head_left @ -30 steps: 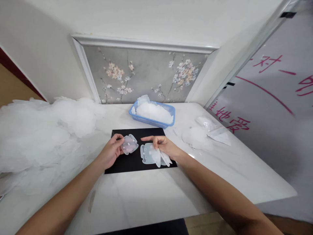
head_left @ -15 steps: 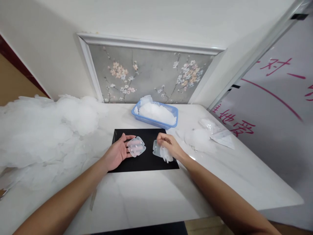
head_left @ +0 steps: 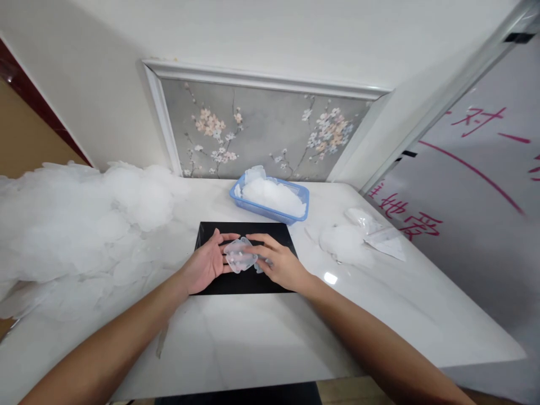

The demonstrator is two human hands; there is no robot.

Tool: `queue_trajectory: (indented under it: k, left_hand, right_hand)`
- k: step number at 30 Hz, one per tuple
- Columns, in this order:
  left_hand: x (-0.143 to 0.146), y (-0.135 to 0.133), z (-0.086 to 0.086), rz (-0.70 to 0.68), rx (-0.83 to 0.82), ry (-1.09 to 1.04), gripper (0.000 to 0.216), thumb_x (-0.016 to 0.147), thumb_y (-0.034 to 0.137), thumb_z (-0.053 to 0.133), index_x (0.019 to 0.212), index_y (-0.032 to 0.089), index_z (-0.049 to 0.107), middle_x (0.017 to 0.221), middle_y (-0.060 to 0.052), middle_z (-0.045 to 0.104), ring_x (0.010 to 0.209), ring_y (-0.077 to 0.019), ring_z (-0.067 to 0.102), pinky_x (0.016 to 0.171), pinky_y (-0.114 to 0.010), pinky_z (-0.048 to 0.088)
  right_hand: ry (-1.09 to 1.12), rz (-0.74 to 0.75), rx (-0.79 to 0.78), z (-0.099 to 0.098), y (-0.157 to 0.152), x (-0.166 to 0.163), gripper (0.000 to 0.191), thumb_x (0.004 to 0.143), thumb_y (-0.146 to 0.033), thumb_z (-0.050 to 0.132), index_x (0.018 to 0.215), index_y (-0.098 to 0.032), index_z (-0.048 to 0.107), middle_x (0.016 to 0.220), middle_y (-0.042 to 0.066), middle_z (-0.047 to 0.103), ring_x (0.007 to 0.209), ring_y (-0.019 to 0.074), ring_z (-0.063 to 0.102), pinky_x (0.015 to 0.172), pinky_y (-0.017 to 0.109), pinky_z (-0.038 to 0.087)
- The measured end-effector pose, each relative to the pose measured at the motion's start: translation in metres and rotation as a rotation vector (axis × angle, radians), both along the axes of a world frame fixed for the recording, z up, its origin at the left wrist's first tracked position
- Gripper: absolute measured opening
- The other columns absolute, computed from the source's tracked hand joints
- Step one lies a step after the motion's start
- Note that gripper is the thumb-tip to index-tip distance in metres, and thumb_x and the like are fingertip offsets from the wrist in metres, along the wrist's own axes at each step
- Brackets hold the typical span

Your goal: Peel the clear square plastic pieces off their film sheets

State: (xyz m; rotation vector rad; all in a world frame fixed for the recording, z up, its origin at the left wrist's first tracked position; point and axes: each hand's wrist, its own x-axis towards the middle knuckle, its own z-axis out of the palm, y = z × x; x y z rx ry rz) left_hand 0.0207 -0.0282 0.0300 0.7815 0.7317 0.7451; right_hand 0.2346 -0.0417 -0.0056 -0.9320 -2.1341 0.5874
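My left hand (head_left: 206,261) is palm up over the black mat (head_left: 236,288), its fingers under a thin translucent plastic piece (head_left: 239,256) with notched edges and small white nubs. From the right, my right hand (head_left: 278,261) reaches over that piece, and its fingers touch or overlap the right edge. Part of another translucent piece shows below the right thumb; the rest of what this hand holds is hidden behind its fingers.
Behind the mat stands a blue basket (head_left: 270,212) full of similar translucent pieces. A large heap of them (head_left: 76,225) covers the table's left side. On the right lie a smaller pile (head_left: 343,243) and a clear plastic bag (head_left: 386,242). A wall with a framed floral panel (head_left: 261,124) rises behind.
My right hand has moved left to meet the piece in my left hand, and its fingers have extended. The fanned pieces it held are now mostly hidden. My left hand has barely moved.
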Motion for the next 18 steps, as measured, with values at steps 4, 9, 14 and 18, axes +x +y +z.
queue_trajectory:
  k: [4,9,14,18]
  left_hand:
    - [-0.017,0.005,0.011,-0.139,0.299,0.428,0.040,0.086,0.053,0.052,0.111,0.022,0.054,0.106,-0.008,0.064,0.097,-0.0239,0.062,0.089,-0.040,0.046]
    - [-0.074,0.017,0.036,-0.467,0.689,1.347,0.021,0.064,0.021,0.063,0.084,0.021,0.055,0.090,-0.003,0.058,0.082,-0.0225,0.056,0.072,-0.033,0.042]
    - [-0.104,0.020,0.041,-0.602,0.520,1.570,0.031,0.051,0.013,0.063,0.077,0.022,0.049,0.076,0.000,0.056,0.069,-0.0208,0.053,0.059,-0.029,0.037]
    - [-0.099,0.017,0.046,-0.514,0.516,1.369,0.015,0.054,0.013,0.064,0.064,0.022,0.057,0.064,0.002,0.054,0.060,-0.0174,0.048,0.053,-0.026,0.034]
  right_hand:
    - [0.235,-0.134,-0.350,0.001,0.005,0.000,0.018,0.082,-0.022,0.054,0.089,-0.020,0.071,0.096,0.006,0.071,0.084,0.0195,0.066,0.071,0.032,0.051]
    - [0.396,-0.214,-0.799,0.006,0.016,0.012,0.021,0.070,-0.027,0.067,0.087,-0.016,0.072,0.068,0.001,0.068,0.057,0.0128,0.057,0.056,0.025,0.043]
    - [0.379,-0.289,-0.946,0.009,0.022,0.020,0.021,0.065,-0.017,0.068,0.085,-0.015,0.073,0.061,0.000,0.066,0.047,0.0091,0.050,0.049,0.022,0.037]
    - [0.383,-0.277,-0.935,0.005,0.023,0.022,0.023,0.065,-0.018,0.069,0.088,-0.016,0.074,0.061,0.001,0.067,0.046,0.0090,0.050,0.048,0.022,0.037]
